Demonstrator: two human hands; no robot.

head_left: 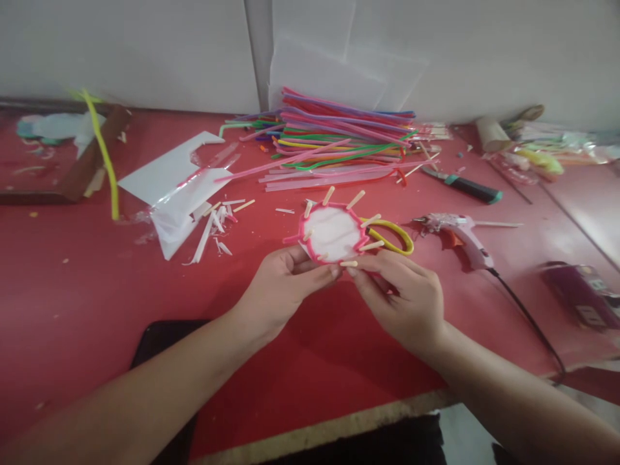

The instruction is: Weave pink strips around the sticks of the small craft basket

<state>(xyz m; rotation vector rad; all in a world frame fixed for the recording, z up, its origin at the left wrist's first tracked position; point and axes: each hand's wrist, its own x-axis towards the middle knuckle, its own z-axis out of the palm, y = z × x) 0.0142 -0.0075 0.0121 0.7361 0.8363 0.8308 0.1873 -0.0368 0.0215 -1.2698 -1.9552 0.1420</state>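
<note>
A small round white disc (334, 232) with short wooden sticks standing around its rim is held above the red table. Pink pipe cleaner (305, 223) weaves along the sticks, and one loose end pokes out at the left. My left hand (295, 278) grips the near left edge, thumb on the rim. At the near right, my right hand (400, 287) pinches the rim by a stick (349, 263). Behind my right fingers lie yellow-handled scissors (394, 234), their blades mostly hidden by the disc.
Pipe cleaners (334, 139) are heaped at the back. A glue gun (458, 236) and cutting pliers (465, 186) lie to the right, near a purple object (581, 294). White card (165, 177), scraps (213, 226) and a brown tray (92, 155) occupy the left. A dark flat object (169, 332) is under my left forearm.
</note>
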